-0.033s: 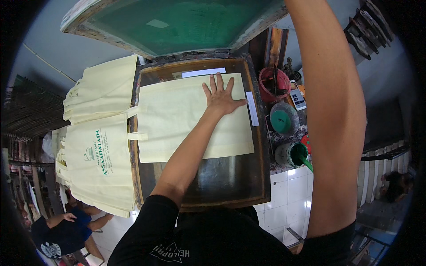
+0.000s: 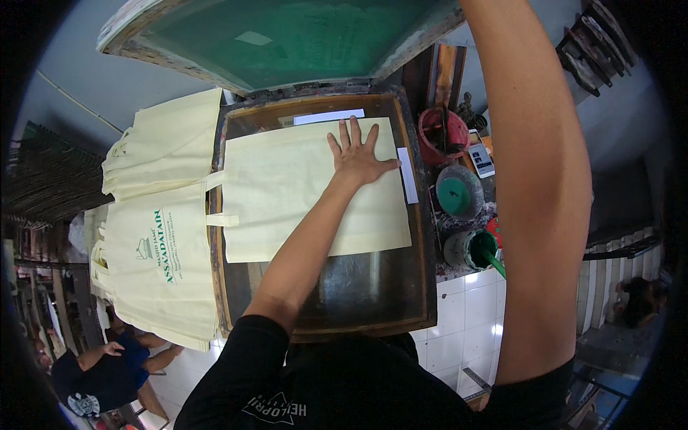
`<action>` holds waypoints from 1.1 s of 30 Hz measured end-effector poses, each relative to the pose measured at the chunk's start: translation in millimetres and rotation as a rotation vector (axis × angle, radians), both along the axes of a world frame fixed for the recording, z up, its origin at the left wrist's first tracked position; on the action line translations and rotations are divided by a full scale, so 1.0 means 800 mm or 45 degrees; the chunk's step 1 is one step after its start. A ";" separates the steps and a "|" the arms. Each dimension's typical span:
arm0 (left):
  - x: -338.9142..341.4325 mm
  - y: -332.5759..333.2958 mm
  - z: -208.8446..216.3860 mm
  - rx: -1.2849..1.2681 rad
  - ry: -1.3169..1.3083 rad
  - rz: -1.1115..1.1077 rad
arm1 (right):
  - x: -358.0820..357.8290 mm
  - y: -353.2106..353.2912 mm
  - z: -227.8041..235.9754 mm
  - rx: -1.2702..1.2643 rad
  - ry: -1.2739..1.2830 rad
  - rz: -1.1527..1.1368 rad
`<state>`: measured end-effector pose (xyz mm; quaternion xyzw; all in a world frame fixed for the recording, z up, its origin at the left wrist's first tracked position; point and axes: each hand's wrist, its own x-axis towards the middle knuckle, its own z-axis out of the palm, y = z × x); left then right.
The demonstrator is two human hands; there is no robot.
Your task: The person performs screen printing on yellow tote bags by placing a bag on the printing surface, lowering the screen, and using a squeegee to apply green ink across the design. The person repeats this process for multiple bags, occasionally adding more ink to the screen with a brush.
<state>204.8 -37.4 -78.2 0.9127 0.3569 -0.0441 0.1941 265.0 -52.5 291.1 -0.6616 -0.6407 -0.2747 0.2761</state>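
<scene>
My left hand lies flat with fingers spread on a blank cream fabric tote bag, near its upper right corner. The bag rests on a dark glossy board with a wooden border, its handles pointing left. Two white strips are on the board, one by the bag's far edge and one by its right edge; my thumb reaches the right one. Above, a green printing screen is tilted up. My right arm stretches up toward the screen's right corner, but the hand is outside the picture.
Left of the board lie piled cream bags, the front one printed in green. On the right stand a red bucket, a bowl of green paint, a paint can and a phone. Another person is at lower left.
</scene>
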 end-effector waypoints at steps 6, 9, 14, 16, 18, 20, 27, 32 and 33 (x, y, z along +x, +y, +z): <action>0.005 -0.006 0.016 -0.068 0.081 0.087 | -0.008 -0.004 0.002 -0.067 0.044 -0.027; 0.006 -0.003 0.019 -0.102 0.099 0.097 | -0.016 -0.010 0.001 -0.058 0.129 0.004; 0.014 0.001 0.027 -0.144 0.157 0.102 | -0.019 -0.018 0.001 -0.085 0.150 -0.001; 0.018 0.003 0.028 -0.110 0.164 0.077 | -0.022 -0.021 0.002 -0.094 0.175 -0.006; 0.016 0.005 0.029 -0.077 0.063 0.072 | -0.021 -0.022 -0.003 -0.041 0.137 0.018; 0.007 0.008 0.033 -0.042 -0.146 0.092 | -0.031 -0.030 -0.003 -0.099 0.195 -0.009; -0.155 -0.036 0.130 -0.908 -1.637 -0.026 | -0.085 -0.097 -0.061 -0.254 0.417 -0.279; -0.327 -0.120 0.109 -1.260 -1.753 0.326 | -0.127 -0.184 -0.221 -0.018 0.330 0.118; -0.357 -0.150 0.063 -1.420 -1.554 0.485 | -0.134 -0.202 -0.255 -0.126 0.399 0.125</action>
